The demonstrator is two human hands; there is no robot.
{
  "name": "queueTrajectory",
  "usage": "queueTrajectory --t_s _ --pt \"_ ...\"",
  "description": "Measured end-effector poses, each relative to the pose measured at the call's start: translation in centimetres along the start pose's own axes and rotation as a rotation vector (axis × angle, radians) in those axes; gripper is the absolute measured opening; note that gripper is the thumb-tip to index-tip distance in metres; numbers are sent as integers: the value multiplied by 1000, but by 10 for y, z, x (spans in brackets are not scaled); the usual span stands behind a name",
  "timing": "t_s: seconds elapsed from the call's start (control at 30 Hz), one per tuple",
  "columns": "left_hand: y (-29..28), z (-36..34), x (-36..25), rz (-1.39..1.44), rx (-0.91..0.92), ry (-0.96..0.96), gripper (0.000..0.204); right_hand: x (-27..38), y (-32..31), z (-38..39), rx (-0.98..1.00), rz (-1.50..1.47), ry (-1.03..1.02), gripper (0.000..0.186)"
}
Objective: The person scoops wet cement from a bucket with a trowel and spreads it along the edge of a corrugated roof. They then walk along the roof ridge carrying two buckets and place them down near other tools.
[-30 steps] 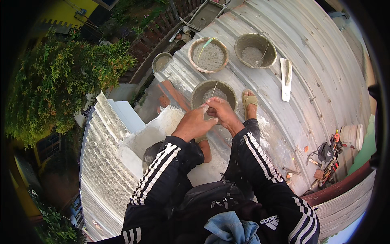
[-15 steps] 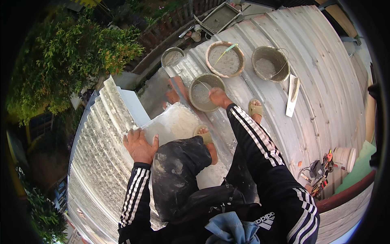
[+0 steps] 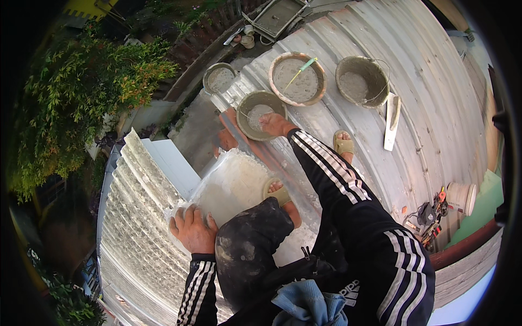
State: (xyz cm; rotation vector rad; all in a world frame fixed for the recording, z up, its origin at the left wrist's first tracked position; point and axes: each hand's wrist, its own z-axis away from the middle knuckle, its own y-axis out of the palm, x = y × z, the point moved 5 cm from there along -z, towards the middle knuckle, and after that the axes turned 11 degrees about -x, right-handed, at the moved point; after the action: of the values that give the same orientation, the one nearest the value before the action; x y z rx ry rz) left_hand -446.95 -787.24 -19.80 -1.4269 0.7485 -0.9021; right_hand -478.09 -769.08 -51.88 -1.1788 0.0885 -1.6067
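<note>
I crouch on a corrugated metal roof (image 3: pixel 435 98) and look down past my knees and sandalled feet. My left hand (image 3: pixel 191 228) lies flat with fingers spread on a white-coated patch of the roof (image 3: pixel 234 185). My right hand (image 3: pixel 274 124) reaches forward and grips the near rim of a small mortar-stained bucket (image 3: pixel 255 113) with wet grey mix in it. Beyond it stands a wider round pan of mortar (image 3: pixel 296 79) with a green-handled tool lying in it, and to its right another grey bucket (image 3: pixel 361 81).
A long trowel (image 3: pixel 391 120) lies on the roof right of the buckets. A white tub (image 3: pixel 462 196) and small tools (image 3: pixel 429 217) sit by the right edge. The roof drops off at left to a yard with trees (image 3: pixel 81 103); another bucket (image 3: pixel 219 77) stands near that edge.
Both hands were together over the small bucket. My left hand has swung back and pressed flat onto the white patch, while my right hand stayed forward on the bucket's rim.
</note>
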Motion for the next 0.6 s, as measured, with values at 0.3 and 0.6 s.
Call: queueTrajectory --t_s 0.3,0.6 --pt "5 0 -1 8 18 21 32 -32 -134 -102 -611 -1476 231 37" --pt "10 1 2 -62 19 37 36 -75 -156 -19 -573 -1792 560 36"
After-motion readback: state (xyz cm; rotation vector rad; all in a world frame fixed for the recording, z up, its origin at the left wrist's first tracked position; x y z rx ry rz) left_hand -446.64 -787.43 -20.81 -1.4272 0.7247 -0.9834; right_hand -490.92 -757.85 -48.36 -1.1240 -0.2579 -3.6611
